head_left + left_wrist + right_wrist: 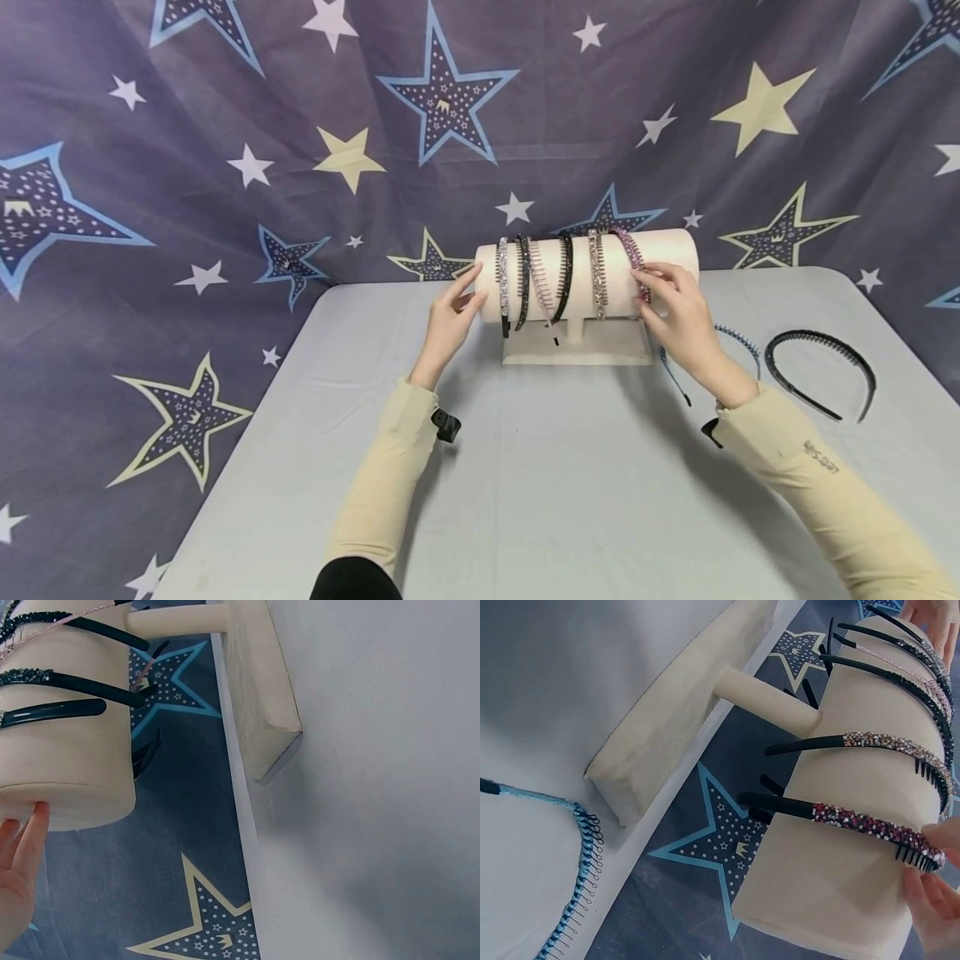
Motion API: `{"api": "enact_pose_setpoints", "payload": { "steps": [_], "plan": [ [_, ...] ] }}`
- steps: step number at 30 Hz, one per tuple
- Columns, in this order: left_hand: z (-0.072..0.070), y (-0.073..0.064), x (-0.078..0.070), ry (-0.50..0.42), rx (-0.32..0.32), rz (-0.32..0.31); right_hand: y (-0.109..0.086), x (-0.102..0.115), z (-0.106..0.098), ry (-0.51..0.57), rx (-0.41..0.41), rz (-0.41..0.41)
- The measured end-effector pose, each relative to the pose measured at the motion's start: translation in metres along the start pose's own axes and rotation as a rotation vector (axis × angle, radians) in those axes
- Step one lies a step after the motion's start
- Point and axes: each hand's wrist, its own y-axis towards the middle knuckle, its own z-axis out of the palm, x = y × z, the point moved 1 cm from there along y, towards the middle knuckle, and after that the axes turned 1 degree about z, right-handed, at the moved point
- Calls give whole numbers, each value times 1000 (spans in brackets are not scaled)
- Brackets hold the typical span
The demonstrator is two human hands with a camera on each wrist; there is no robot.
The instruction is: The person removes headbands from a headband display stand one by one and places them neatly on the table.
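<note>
A cream cylindrical headband stand (pixel 577 304) stands at the back of the table with several glittery headbands around its roll. My right hand (pixel 678 321) pinches the pink-purple glitter headband (pixel 628 243), the rightmost one on the roll; in the right wrist view thumb and fingers close on its beaded band (pixel 862 826). My left hand (pixel 447 321) touches the roll's left end, and in the left wrist view its extended fingertips (pixel 39 814) rest on the end face. Nearest to that hand is a silver glitter headband (pixel 503 279).
To the right of the stand a blue headband (pixel 738 337) lies on the table, partly hidden behind my right hand. A black toothed headband (pixel 821 337) lies further right. A dark star-patterned cloth (pixel 465 192) hangs behind the grey-covered table (pixel 540 483).
</note>
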Motion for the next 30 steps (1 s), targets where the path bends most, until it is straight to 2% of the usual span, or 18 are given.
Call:
{"api": "enact_pose_setpoints", "payload": {
  "steps": [11, 30],
  "plan": [
    [0, 0, 0, -1, 1, 6, -1, 1, -2, 80, -52, 72],
    [0, 0, 1, -26, 9, 6, -3, -13, -23, -16, -121, 243]
  ]
}}
